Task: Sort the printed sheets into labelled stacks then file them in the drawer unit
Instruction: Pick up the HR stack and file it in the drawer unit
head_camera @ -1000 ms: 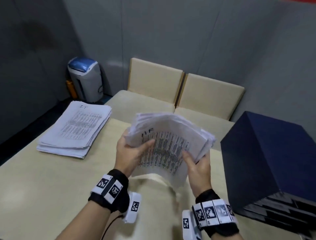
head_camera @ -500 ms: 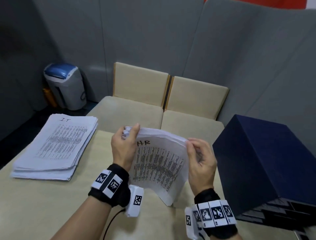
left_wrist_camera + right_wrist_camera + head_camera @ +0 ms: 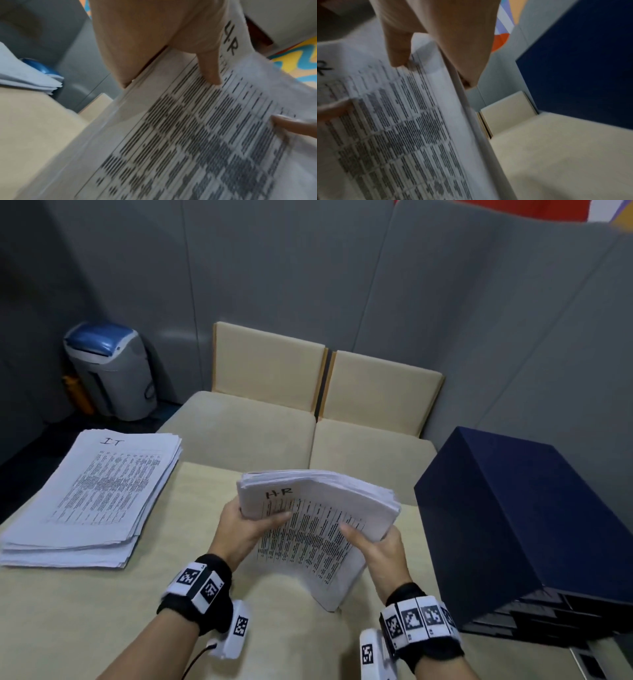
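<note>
Gripping a stack of printed sheets marked HR (image 3: 318,518) above the worktop (image 3: 85,611) — left hand (image 3: 245,525) and right hand (image 3: 380,546) each clasp a side; IT stack (image 3: 92,494) lies left, drawer unit (image 3: 520,529) right.

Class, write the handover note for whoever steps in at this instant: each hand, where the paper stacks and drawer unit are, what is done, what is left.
Left hand: grips the HR stack at its left edge, thumb on top.
Right hand: grips the same stack at its right edge.
HR stack: held above the table, sagging towards the person.
IT stack: lying on the table at the left, labelled.
Drawer unit: on the table at the right.
Done: two labelled stacks sorted.
Left: file both stacks in the drawers.
</note>
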